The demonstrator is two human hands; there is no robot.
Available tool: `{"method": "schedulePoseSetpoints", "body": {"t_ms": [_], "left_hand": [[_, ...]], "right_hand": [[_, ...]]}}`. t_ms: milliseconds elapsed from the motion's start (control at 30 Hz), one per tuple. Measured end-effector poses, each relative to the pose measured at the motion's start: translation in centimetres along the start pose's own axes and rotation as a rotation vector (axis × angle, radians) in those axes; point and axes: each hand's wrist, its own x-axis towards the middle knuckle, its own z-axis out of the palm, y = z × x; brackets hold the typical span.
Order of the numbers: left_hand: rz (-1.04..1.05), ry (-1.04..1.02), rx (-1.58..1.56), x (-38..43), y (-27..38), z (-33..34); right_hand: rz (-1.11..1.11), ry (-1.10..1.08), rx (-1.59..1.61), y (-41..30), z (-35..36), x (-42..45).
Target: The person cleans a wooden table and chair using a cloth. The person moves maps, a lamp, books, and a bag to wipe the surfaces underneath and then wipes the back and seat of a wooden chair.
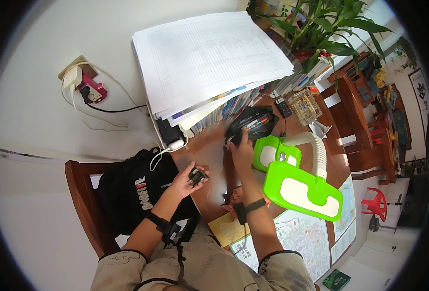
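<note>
My left hand is palm up near the desk's left edge and holds several small dark items, some greenish, too small to name. My right hand reaches over the desk to the near rim of an open black pencil case filled with pens. Its fingertips touch or nearly touch the case; whether they pinch anything is not clear. Just right of that hand stands a green and white desk lamp with a ribbed neck. Crumpled orange-pink material lies below my right forearm.
Tall piles of paper rest on a row of books at the back. A woven basket, a black corded device and a potted plant stand behind. Illustrated sheets cover the near right. A black backpack sits on the left chair.
</note>
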Motion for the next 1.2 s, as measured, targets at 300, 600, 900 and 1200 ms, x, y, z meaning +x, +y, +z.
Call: {"method": "schedulePoseSetpoints", "body": {"t_ms": [300,600,900,1200], "left_hand": [[0.082,0.081,-0.068,-2.4,1.3,-0.2],[0.098,0.099,0.056,-1.6,1.0,-1.1],[0.168,0.219,0.273,-4.4,2.3,0.2],[0.223,0.316,0.361,-8.3,3.6,-0.5]], "right_hand": [[-0.132,0.328,0.052,3.6,0.3,4.0],[0.056,-0.107,-0.057,3.3,-6.4,-11.7],[-0.113,-0.021,-0.438,4.1,-1.7,-17.7],[-0.814,-0.126,-0.313,-2.6,6.9,-5.3]]}}
